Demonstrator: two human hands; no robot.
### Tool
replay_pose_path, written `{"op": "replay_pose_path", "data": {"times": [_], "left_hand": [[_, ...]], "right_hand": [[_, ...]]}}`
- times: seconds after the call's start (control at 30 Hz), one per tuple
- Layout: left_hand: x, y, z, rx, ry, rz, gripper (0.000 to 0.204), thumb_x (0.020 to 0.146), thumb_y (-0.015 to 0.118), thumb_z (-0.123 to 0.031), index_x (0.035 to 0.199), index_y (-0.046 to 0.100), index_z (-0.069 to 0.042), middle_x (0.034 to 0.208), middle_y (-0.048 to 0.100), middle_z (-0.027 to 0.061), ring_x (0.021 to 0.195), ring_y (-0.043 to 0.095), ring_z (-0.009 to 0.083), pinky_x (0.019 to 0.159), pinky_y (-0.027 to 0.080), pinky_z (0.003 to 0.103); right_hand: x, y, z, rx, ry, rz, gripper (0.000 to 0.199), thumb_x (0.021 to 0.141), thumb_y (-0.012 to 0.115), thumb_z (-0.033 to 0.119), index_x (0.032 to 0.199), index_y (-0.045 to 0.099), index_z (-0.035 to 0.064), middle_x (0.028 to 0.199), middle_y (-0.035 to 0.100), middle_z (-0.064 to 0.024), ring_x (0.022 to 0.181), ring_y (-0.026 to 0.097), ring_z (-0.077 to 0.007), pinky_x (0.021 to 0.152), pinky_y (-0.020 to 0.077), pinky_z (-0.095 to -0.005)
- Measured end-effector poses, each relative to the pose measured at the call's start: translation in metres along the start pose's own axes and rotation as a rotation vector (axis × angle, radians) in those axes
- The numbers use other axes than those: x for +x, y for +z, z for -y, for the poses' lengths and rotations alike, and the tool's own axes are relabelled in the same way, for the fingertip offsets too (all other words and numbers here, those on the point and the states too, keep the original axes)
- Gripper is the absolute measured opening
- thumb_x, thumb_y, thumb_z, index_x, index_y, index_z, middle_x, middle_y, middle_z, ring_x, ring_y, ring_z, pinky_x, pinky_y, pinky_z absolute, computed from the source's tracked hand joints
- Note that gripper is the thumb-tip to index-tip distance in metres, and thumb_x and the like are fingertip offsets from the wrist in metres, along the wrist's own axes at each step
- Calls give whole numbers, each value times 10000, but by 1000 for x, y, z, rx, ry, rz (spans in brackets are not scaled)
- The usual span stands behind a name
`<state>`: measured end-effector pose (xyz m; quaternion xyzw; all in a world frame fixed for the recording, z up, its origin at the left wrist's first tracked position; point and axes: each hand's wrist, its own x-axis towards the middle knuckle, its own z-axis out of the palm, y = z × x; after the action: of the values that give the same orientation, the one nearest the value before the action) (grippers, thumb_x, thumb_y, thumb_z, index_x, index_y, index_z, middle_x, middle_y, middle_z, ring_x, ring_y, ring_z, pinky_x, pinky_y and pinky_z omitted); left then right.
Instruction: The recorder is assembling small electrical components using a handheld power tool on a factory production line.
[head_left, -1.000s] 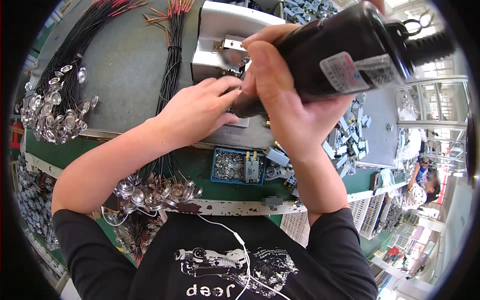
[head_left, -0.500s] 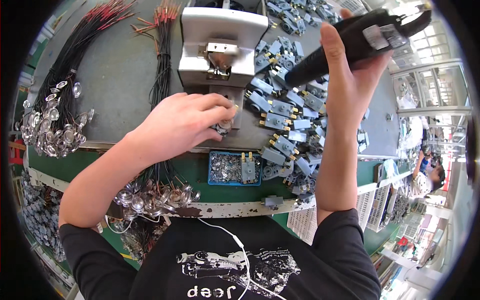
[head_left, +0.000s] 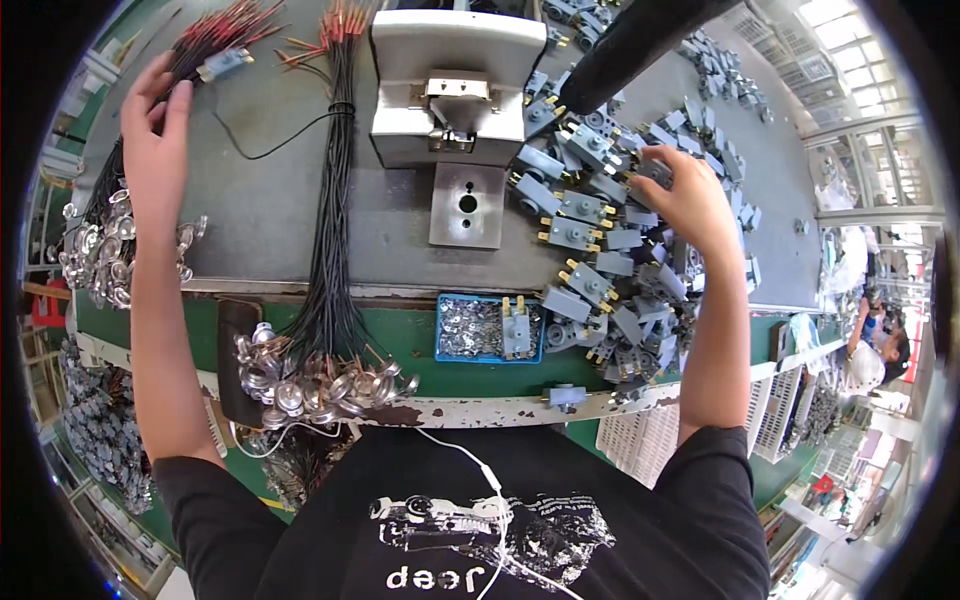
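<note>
My left hand [head_left: 155, 125] is at the far left with fingers apart, next to the red-tipped ends of a black wire bundle [head_left: 205, 45]. Just beyond its fingertips a grey switch [head_left: 226, 64] with brass terminals lies against those ends. Over a heap of grey switches [head_left: 575, 232], my right hand [head_left: 692, 200] reaches down with thumb and forefinger spread around one of them; contact is unclear. Between my hands stands a metal press [head_left: 455, 95], with a bare steel plate [head_left: 468, 207] in front. A thick black bar [head_left: 640, 50] slants up beside it.
A second wire bundle [head_left: 335, 200] runs left of the press, ending in round metal caps [head_left: 320, 390] at the table edge. A blue tray [head_left: 470, 330] holds small metal pieces and one switch. A single switch [head_left: 565, 396] sits on the ledge. Another person [head_left: 875, 350] is at far right.
My left hand has left the press plate for the far-left wires, where a grey switch now lies. My right hand has let go of the black bar and dropped to the switch heap.
</note>
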<state>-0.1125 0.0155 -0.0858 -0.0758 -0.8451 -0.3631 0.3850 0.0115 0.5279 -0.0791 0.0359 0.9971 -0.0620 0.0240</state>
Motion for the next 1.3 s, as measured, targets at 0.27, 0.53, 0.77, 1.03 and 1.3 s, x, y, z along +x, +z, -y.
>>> {"op": "replay_pose_path", "data": {"times": [0.27,0.53,0.77,1.03,1.3], "left_hand": [[-54,-23,-121,31,12,1170,190,869,726,-107,1049,710,-48,1020,694,95,910,671,235,826,519,335],[-72,-3,-134,240,578,1491,103,805,700,-55,886,750,-95,1003,656,52,994,644,291,863,527,408],[-45,-7,-117,-224,392,1483,30,842,716,-58,868,705,-67,997,645,67,944,651,288,814,531,402],[-52,-11,-124,-324,513,1242,187,783,757,-23,951,687,-64,963,644,60,923,636,274,817,520,379],[-75,-7,-131,-273,540,1203,164,796,777,-127,949,717,-112,945,651,7,907,630,243,835,493,383]], "right_hand": [[-24,-5,-3,255,-123,-275,407,909,725,84,1311,662,69,1262,665,-123,1143,657,-247,946,540,-371],[-59,17,111,1560,-241,187,479,977,691,64,1420,514,10,1390,632,-179,1254,628,-237,1034,543,-374],[-50,9,117,1499,-299,239,440,966,715,47,1355,511,36,1368,652,-164,1232,645,-230,1048,537,-382],[-32,44,124,609,-664,-268,437,730,770,-83,1116,630,67,1365,667,-136,1247,625,-342,1014,537,-407],[-37,55,97,495,-673,-106,353,822,736,4,1161,675,80,1379,623,-154,1265,610,-366,1015,536,-433]]}}
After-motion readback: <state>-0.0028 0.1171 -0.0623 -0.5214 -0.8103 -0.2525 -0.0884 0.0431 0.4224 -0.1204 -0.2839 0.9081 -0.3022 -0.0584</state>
